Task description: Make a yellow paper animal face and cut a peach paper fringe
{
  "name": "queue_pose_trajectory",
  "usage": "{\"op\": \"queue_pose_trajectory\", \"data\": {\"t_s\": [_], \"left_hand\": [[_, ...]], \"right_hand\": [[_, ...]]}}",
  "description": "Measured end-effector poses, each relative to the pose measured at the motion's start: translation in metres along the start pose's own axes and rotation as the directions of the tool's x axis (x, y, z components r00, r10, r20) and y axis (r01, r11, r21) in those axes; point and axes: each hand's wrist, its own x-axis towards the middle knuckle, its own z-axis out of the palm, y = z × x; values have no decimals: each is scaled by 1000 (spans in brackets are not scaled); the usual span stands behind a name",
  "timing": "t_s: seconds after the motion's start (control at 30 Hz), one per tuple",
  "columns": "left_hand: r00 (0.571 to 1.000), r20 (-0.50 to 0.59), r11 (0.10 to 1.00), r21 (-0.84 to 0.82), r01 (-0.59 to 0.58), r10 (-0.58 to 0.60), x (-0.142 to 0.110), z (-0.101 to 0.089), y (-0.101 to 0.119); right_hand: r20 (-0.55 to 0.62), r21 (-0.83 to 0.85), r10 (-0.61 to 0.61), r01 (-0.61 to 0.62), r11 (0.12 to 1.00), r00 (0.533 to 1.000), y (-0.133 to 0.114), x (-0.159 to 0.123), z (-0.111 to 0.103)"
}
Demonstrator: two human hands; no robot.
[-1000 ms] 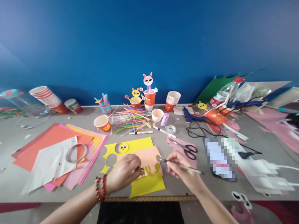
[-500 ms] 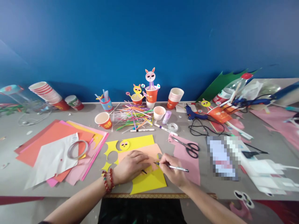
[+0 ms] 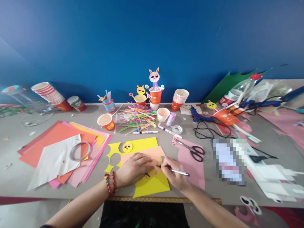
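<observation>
Since a second ago, the right hand (image 3: pixel 174 172) has moved in from beside the peach sheet (image 3: pixel 155 153), bringing the silver pen (image 3: pixel 180 172) over its right part; whether the tip touches is too small to tell. Its grip is clamped on the pen, fingers bunched near the tip. The left hand (image 3: pixel 131 167) lies across the sheet; a small dark piece (image 3: pixel 147 174) pokes out beneath, and I cannot tell whether that grip is closed on it. The sheet lies on yellow paper (image 3: pixel 152 186) on the bench (image 3: pixel 14 180), near black-handled scissors (image 3: pixel 196 153).
</observation>
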Motion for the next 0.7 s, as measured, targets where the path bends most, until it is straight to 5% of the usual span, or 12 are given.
{"op": "queue_pose_trajectory", "data": {"t_s": [0.7], "left_hand": [[1000,-13,1000,-15,2,-2,-1,0,0]], "right_hand": [[12,-55,-26,26,998,1000,2,0,0]]}}
